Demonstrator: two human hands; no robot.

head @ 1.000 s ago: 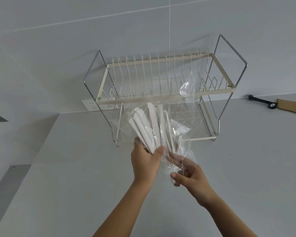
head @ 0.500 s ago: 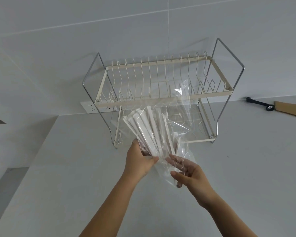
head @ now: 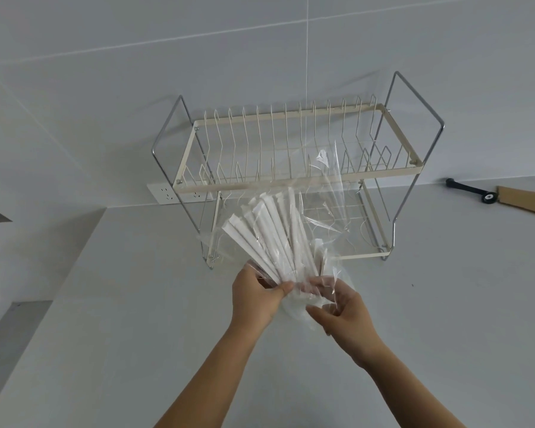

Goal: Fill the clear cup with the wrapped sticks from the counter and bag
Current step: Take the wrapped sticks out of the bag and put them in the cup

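A bunch of white paper-wrapped sticks [head: 274,233] fans up and to the left from between my hands, held above the grey counter. My left hand [head: 255,296] pinches the lower ends of the sticks between thumb and fingers. A crumpled clear plastic bag [head: 328,193] wraps loosely round the bunch and trails up to the right. My right hand [head: 343,310] grips the bag's lower part just right of the sticks. No clear cup is in view.
A two-tier cream and chrome wire dish rack [head: 294,177] stands against the tiled wall right behind the sticks. A wall socket [head: 164,193] sits at its left. At far right lie a black-handled tool [head: 470,189] and a brown cardboard piece [head: 525,205]. The counter [head: 136,335] steps down at left.
The bunch of sticks has tilted further left and spread wider. My hands have drawn closer together, with the right hand now clutching the bag beside the left thumb.
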